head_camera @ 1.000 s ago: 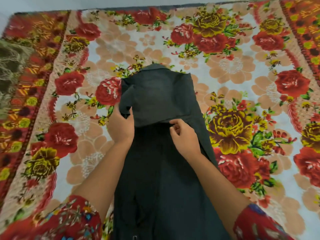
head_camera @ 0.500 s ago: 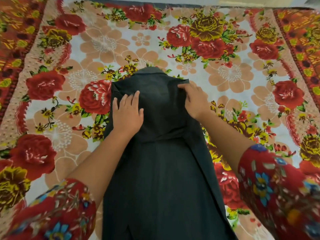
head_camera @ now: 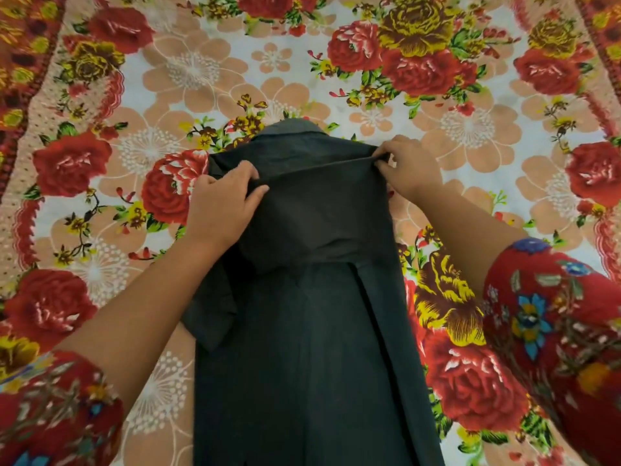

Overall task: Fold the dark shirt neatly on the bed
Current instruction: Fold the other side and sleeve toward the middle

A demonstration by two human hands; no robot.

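The dark shirt [head_camera: 312,331] lies lengthwise on the bed, a long narrow strip with its collar at the far end. Its sides are folded inward and a sleeve flap lies across the upper back. My left hand [head_camera: 221,203] pinches the cloth at the shirt's left shoulder. My right hand [head_camera: 408,166] pinches the right shoulder corner. Between the two hands the cloth is pulled into a taut ridge just below the collar. The shirt's lower end runs out of view at the bottom.
A floral bedsheet [head_camera: 470,129] with red and yellow roses covers the bed on all sides of the shirt. My red patterned sleeves [head_camera: 564,331] fill the lower corners of the view.
Both hands moved from lying flat on the upper shirt to pinching its shoulder corners. The cloth between them is now lifted into a taut fold line. The view has drawn closer.
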